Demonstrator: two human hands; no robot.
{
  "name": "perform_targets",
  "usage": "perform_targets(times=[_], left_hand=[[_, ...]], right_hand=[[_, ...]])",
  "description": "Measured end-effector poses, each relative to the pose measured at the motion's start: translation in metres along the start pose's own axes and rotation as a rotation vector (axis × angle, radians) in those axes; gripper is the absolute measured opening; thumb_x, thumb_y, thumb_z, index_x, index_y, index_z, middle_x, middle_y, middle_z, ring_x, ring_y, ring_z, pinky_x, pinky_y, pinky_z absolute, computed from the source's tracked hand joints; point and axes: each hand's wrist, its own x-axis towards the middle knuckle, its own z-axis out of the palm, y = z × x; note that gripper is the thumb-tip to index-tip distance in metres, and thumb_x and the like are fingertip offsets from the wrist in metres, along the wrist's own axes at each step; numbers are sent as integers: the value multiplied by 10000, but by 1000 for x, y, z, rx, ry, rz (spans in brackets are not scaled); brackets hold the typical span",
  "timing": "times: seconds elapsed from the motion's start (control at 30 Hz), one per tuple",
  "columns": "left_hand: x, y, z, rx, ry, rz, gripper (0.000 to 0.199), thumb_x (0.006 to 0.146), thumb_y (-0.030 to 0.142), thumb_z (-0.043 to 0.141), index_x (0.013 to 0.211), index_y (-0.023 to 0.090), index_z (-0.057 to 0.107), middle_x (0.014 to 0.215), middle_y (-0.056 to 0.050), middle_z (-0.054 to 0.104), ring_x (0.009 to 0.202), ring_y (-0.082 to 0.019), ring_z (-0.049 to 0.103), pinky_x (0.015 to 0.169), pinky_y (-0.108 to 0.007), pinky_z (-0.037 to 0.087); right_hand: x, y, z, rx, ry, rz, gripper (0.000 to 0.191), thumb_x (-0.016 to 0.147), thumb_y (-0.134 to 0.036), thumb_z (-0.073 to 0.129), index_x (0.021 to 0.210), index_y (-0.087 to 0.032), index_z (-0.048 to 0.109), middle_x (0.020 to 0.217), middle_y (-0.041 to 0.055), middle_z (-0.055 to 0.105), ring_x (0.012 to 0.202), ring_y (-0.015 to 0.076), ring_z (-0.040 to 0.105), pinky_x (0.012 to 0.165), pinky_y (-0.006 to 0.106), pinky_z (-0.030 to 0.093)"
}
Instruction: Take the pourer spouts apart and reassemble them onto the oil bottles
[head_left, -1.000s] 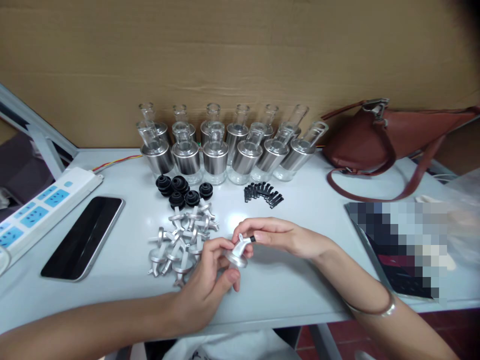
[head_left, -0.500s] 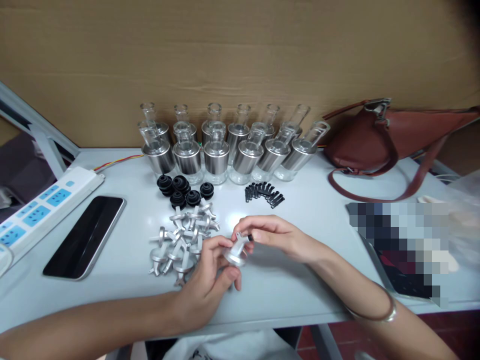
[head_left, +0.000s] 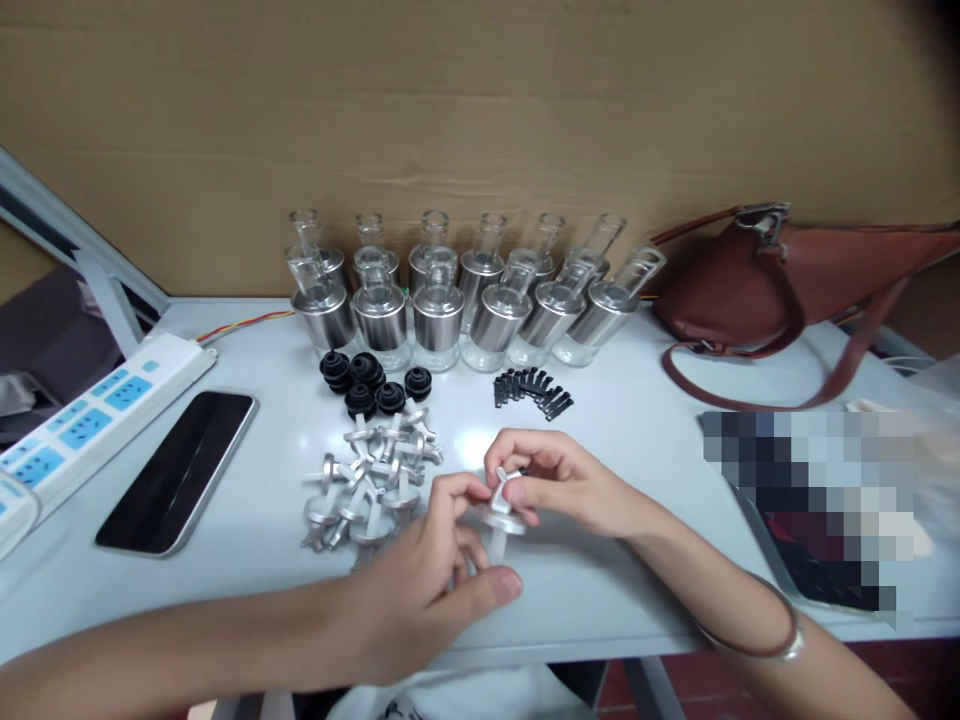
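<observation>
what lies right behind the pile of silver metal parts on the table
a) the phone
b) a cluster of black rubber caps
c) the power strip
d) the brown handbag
b, the black rubber caps sit just behind the pile of silver metal parts, between it and the row of bottles; the phone and power strip lie off to the left, the handbag far right.

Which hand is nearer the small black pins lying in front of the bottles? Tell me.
Right. The right hand sits just in front of the black pins, a little to their right. The left hand is farther toward the table's front edge, left of them.
</observation>
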Motion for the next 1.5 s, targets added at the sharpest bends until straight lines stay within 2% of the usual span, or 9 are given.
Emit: perform_targets(times=[0.07, 0.13, 0.23, 0.33, 0.53, 1.07, 1.23, 1.37, 1.5], left_hand=[[4, 18, -20, 196, -51, 13, 371, 983, 511, 330, 1209, 218, 360, 972, -64, 602, 720, -171, 560, 683, -323, 437], [9, 35, -42, 450, 7, 120, 407, 1003, 485, 211, 1154, 214, 473, 887, -33, 613, 708, -176, 570, 655, -301, 417], [14, 52, -72, 1043, 261, 156, 363, 994, 394, 267, 1039, 175, 553, 966, -73, 626, 742, -210, 603, 617, -302, 379], [14, 59, -94, 1469, 479, 35, 262, 975, 298, 346, 1004, 179, 578, 1018, -77, 637, 734, -236, 627, 525, -289, 299], [13, 53, -120, 1744, 508, -146, 235, 972, 236, 389, 962, 178, 616, 993, -64, 671, 735, -272, 649, 484, -301, 243], [28, 47, -121, 1691, 466, -180, 219, 900, 244, 415, 880, 168, 619, 907, -66, 673, 701, -261, 640, 487, -304, 218], [23, 50, -120, 1578, 537, -33, 142, 844, 216, 431, 787, 186, 558, 822, -56, 615, 690, -221, 576, 512, -292, 234], [13, 58, -106, 1188, 558, 176, 99, 832, 227, 445, 760, 199, 506, 775, -16, 555, 633, -154, 484, 566, -265, 315], [13, 60, -84, 509, 391, 85, 104, 780, 267, 497, 704, 197, 491, 700, 16, 509, 597, -123, 441, 539, -229, 347]], right_hand=[[0, -2, -2, -32, 71, -67, 274, 850, -402, 680, 824, -147, 583, 592, -49, 526, 495, 60, 448, 506, 197, 344], [1, -4, -5, -54, 144, -125, 277, 853, -415, 675, 818, -156, 582, 590, -47, 529, 490, 63, 454, 502, 202, 341], [2, -5, -8, -60, 219, -177, 278, 847, -432, 679, 818, -175, 579, 551, -58, 514, 469, 75, 453, 490, 212, 341], [2, -5, -10, -57, 262, -196, 280, 839, -442, 687, 816, -185, 578, 537, -60, 508, 462, 84, 452, 482, 218, 346], [1, -5, -11, -62, 264, -206, 259, 845, -424, 688, 825, -188, 584, 546, -58, 513, 473, 83, 459, 489, 216, 358], [0, -8, -11, -61, 285, -198, 258, 837, -424, 698, 821, -188, 593, 549, -54, 516, 481, 79, 456, 487, 205, 371], [-2, -8, -13, -66, 319, -235, 245, 837, -407, 704, 830, -185, 598, 554, -55, 535, 477, 78, 477, 488, 207, 390], [-2, -7, -13, -72, 395, -329, 208, 829, -360, 724, 839, -198, 594, 561, -58, 584, 471, 79, 521, 489, 202, 422], [-5, -9, -8, -258, 461, -437, 162, 845, -327, 708, 954, -219, 654, 721, 1, 707, 633, 134, 662, 587, 242, 520]])
